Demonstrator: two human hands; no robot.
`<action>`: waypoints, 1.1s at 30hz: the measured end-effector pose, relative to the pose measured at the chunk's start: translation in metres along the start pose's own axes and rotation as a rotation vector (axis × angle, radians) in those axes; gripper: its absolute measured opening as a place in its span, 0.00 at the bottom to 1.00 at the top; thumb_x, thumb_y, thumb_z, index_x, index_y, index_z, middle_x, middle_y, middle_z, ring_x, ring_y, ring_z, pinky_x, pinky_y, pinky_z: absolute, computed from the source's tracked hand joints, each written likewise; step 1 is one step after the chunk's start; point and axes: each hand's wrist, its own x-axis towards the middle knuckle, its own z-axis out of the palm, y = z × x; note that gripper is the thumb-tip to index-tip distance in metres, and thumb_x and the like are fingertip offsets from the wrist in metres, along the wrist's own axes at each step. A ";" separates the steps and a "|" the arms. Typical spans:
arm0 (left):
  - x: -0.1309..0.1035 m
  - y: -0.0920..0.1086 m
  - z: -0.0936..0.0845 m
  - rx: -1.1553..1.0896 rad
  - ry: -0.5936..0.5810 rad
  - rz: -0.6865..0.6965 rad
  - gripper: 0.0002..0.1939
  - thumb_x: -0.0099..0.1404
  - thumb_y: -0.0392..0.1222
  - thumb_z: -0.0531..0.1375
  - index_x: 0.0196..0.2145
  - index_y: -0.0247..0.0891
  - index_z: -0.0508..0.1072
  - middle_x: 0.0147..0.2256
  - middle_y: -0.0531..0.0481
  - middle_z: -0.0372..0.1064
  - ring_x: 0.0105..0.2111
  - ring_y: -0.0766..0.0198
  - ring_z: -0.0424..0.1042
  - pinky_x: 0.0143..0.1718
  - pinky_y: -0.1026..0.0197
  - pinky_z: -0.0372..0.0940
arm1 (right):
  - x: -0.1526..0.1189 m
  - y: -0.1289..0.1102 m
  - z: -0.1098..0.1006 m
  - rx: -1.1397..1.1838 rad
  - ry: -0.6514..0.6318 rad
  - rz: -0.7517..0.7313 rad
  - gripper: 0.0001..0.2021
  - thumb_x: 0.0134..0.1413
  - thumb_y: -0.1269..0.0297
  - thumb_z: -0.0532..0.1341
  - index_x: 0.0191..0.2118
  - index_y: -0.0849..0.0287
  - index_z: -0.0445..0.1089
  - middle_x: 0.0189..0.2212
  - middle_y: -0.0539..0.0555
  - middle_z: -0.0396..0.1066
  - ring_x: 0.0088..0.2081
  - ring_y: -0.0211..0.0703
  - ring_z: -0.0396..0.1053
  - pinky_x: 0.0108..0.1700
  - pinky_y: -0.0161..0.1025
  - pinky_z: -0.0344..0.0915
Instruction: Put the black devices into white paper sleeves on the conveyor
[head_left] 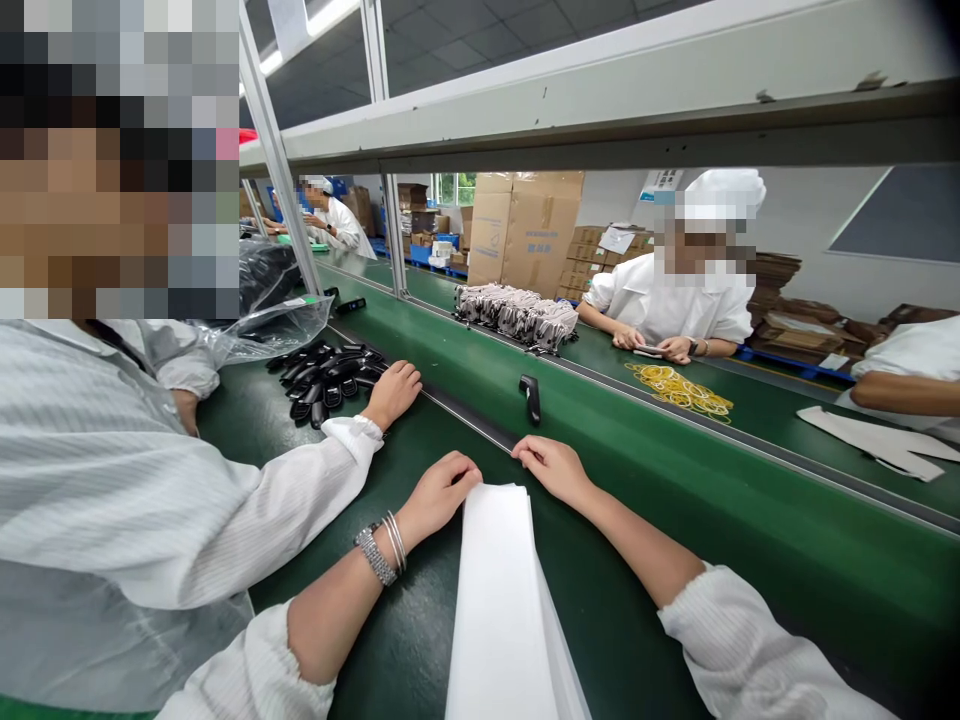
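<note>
A stack of long white sheets (495, 600) lies on the green worktable before me, slightly fanned on its right side. My left hand (439, 492), with a watch and bangles on the wrist, has its thumb and fingers closed at the stack's far left corner. Just past the far right corner, my right hand (555, 468) is curled by the metal rail along the belt. Its fingertips are drawn together, and nothing shows in them. Beyond it, a black handheld device (531, 399) with a bent, gun-like shape rests on the green belt.
To my left, a co-worker's hand (395, 392) reaches to the rail beside a pile of black handheld parts (326, 378). Across the belt are grey-white bundled pieces (517, 315), yellow rubber bands (679, 390) and a co-worker in white (645, 300). A shelf beam (600, 90) spans overhead.
</note>
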 end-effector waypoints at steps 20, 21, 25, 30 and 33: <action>0.000 0.011 -0.002 0.153 -0.079 -0.020 0.08 0.62 0.45 0.59 0.31 0.38 0.68 0.30 0.53 0.61 0.30 0.65 0.62 0.32 0.62 0.58 | 0.028 0.045 -0.034 -0.359 0.255 0.375 0.20 0.57 0.57 0.57 0.54 0.55 0.63 0.52 0.60 0.64 0.53 0.54 0.63 0.48 0.47 0.64; 0.000 0.011 -0.001 0.156 -0.060 -0.007 0.08 0.64 0.44 0.57 0.30 0.38 0.67 0.29 0.53 0.61 0.29 0.65 0.61 0.31 0.62 0.57 | 0.029 0.051 -0.036 -0.360 0.209 0.438 0.22 0.58 0.56 0.57 0.56 0.56 0.61 0.52 0.61 0.64 0.52 0.55 0.64 0.48 0.48 0.65; 0.001 0.009 0.001 0.165 -0.028 0.068 0.12 0.69 0.43 0.51 0.28 0.37 0.65 0.30 0.52 0.62 0.30 0.64 0.63 0.33 0.62 0.58 | 0.033 0.070 -0.037 -0.312 0.178 0.497 0.26 0.56 0.66 0.56 0.61 0.55 0.55 0.52 0.62 0.65 0.52 0.57 0.65 0.50 0.51 0.63; 0.000 0.012 0.000 0.238 -0.042 0.076 0.12 0.71 0.42 0.48 0.33 0.38 0.67 0.32 0.51 0.67 0.33 0.63 0.66 0.35 0.61 0.59 | 0.041 0.072 -0.033 0.265 0.324 0.571 0.26 0.54 0.69 0.53 0.60 0.56 0.52 0.43 0.57 0.69 0.41 0.48 0.71 0.46 0.49 0.66; -0.002 0.015 -0.002 0.281 -0.037 0.070 0.09 0.70 0.39 0.48 0.41 0.41 0.66 0.32 0.52 0.67 0.31 0.63 0.65 0.34 0.61 0.58 | 0.044 0.047 -0.032 0.718 0.391 0.434 0.33 0.49 0.67 0.57 0.61 0.52 0.45 0.36 0.50 0.70 0.35 0.43 0.73 0.42 0.44 0.70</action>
